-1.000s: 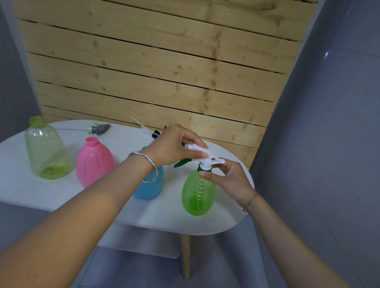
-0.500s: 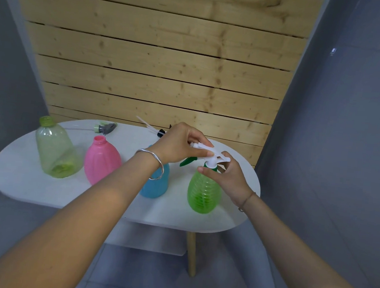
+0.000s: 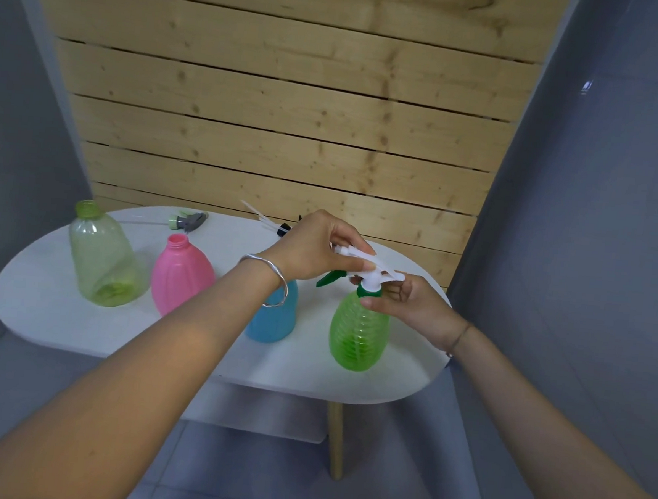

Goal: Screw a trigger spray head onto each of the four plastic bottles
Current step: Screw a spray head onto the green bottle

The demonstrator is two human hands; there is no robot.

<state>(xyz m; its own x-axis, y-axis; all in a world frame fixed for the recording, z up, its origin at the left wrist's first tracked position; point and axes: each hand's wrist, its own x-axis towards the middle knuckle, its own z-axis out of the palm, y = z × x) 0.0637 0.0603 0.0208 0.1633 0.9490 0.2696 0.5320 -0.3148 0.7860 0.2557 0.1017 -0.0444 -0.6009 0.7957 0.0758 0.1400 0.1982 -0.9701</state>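
Two bare arms reach out over a white table. The green bottle stands up near the front edge, on the right side. A white spray head sits on its neck, with a green collar under it and a green trigger poking out to the left. The left hand is closed around the top of the spray head, thumb underneath and fingers over it. It has a silver bangle on the wrist. The right hand pinches the collar, with the thumb on the front and the other fingers curled behind. A thin band is on that wrist.

Just left of the green bottle stands a blue bottle, partly hidden by the left wrist. Next to it is a pink bottle with an open neck. Further left is a clear pale bottle, open too.

At the back of the table lies a grey spray head. Another spray head with a black collar lies behind the left hand, mostly hidden. Behind the table is a wall of wood planks.
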